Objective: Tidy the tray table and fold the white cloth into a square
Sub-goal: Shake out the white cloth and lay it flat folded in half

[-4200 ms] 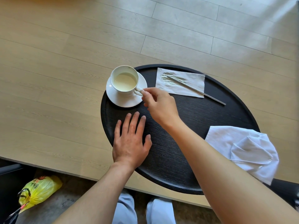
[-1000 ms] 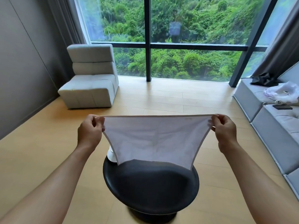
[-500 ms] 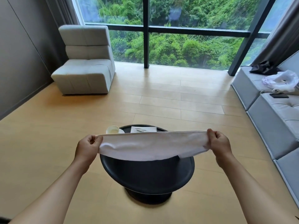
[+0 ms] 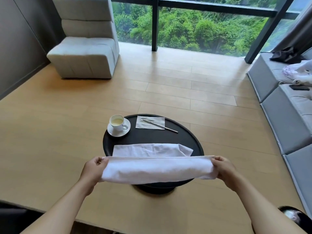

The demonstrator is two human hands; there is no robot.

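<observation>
The white cloth [image 4: 157,168] is stretched wide between my hands above the near edge of the round black tray table [image 4: 152,135]. My left hand [image 4: 94,169] pinches its left corner and my right hand [image 4: 222,168] pinches its right corner. The cloth's far part lies flat on the tray, and the near part sags toward me. At the back left of the tray stands a white cup [image 4: 118,123] of pale liquid on a saucer [image 4: 119,130]. A paper napkin [image 4: 150,122] with a thin metal stick [image 4: 162,125] across it lies at the back right.
A light grey armchair [image 4: 84,53] stands far left by the window. A grey sofa [image 4: 287,115] with clothes and a phone runs along the right. Wooden floor surrounds the table. A dark object [image 4: 293,215] sits at the lower right.
Both hands have lowered the stretched cloth toward the tray; its far part now rests on the table. My view has tilted down. Earlier my right hand was at the cup.
</observation>
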